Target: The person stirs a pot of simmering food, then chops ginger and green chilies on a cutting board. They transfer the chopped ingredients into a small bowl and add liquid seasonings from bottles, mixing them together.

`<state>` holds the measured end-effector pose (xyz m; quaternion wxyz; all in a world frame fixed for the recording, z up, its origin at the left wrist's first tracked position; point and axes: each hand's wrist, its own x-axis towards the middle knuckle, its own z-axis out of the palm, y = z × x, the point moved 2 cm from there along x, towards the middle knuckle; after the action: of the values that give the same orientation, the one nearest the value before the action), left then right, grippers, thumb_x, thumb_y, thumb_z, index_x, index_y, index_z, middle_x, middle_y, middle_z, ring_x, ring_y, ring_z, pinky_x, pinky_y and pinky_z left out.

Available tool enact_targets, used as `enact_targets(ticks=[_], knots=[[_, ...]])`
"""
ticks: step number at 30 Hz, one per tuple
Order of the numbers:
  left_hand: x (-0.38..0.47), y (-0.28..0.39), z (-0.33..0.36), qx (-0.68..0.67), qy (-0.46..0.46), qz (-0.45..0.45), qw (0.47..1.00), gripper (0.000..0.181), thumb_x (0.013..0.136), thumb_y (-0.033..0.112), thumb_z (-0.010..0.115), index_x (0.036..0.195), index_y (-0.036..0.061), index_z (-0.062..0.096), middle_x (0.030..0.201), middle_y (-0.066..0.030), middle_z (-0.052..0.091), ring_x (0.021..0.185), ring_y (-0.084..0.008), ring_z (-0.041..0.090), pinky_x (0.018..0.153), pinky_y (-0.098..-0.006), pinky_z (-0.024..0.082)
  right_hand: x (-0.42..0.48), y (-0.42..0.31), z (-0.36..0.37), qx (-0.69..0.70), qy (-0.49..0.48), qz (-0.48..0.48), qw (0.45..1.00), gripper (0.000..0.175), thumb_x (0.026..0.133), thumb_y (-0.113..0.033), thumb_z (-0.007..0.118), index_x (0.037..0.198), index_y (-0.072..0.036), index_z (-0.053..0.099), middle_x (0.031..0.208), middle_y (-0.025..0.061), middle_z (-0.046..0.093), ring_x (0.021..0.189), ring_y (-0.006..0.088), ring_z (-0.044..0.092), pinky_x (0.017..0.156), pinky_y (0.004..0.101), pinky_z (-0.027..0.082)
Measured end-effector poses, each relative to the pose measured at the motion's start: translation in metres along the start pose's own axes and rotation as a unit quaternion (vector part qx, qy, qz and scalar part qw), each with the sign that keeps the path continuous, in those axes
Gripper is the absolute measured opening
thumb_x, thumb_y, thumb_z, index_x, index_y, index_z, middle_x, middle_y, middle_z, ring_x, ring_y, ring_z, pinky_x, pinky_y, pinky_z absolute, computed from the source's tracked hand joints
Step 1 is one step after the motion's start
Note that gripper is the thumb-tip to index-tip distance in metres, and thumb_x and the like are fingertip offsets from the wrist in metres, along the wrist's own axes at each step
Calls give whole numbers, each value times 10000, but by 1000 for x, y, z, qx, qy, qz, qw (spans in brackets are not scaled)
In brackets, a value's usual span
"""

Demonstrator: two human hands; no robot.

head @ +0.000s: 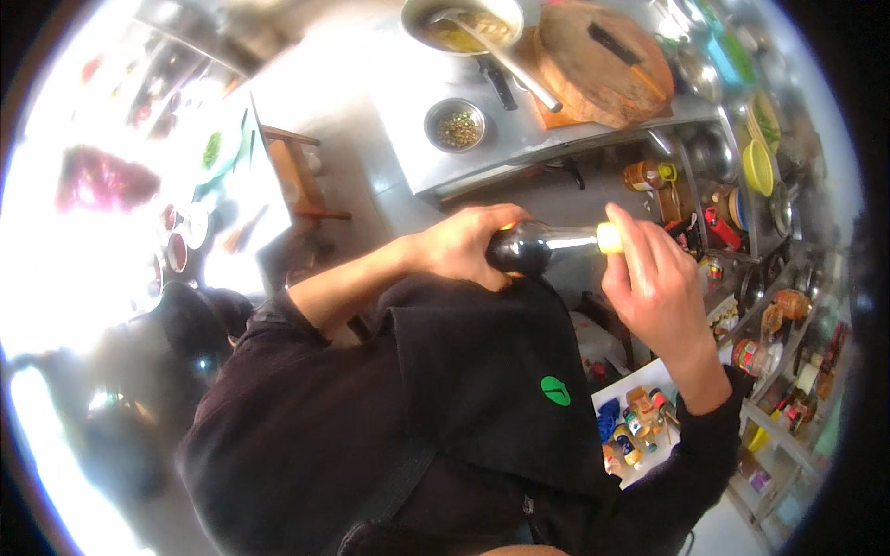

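Observation:
A glass bottle of dark liquid [523,249] lies tilted nearly level in front of my chest, its neck pointing right. My left hand [469,243] is wrapped around the body of the bottle. At the neck end, the fingers of my right hand [653,278] pinch the yellow cap [610,238]; whether the cap is loose cannot be told. Beyond the hands, a small metal bowl [455,125] with chopped green and brown pieces stands on the steel counter [417,163]. Farther back is a pot [462,26] holding yellowish food and a long-handled ladle [514,62].
A round wooden chopping block [601,62] with a cleaver [615,45] on it stands at the back right. Shelves [786,445] with jars and bottles line the right side. A white tray [629,479] of small bottles is below my right forearm. A bright table [278,215] stands left.

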<state>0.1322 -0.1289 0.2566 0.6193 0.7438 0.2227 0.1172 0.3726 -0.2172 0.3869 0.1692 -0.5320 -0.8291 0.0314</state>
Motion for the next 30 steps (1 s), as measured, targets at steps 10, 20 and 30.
enact_targets(ticks=[10, 20, 30], knots=[[-12, -19, -56, -45, 35, -50, 997, 800, 721, 89, 866, 1453, 16, 552, 1257, -151, 697, 1207, -230, 643, 1085, -388, 508, 83, 5, 17, 69, -20, -22, 997, 430, 882, 27, 675, 1310, -1, 653, 1022, 180, 725, 895, 380, 713, 800, 457, 587], [-11, -15, -47, 122, 159, -7, 980, 740, 695, 157, 877, 1359, -2, 592, 1169, -212, 648, 1100, -411, 686, 973, -458, 563, 95, 8, 22, 49, -128, 80, 987, 184, 927, -70, 606, 1083, 28, 600, 915, 262, 698, 868, 485, 691, 764, 566, 543], [-2, -22, -52, 61, 111, 30, 992, 689, 700, 148, 866, 1329, 24, 614, 1202, -183, 666, 1126, -382, 685, 965, -447, 558, 80, 4, 18, 98, -76, 72, 990, 322, 903, 26, 638, 1218, 65, 585, 1026, 249, 661, 888, 452, 665, 811, 503, 562]])
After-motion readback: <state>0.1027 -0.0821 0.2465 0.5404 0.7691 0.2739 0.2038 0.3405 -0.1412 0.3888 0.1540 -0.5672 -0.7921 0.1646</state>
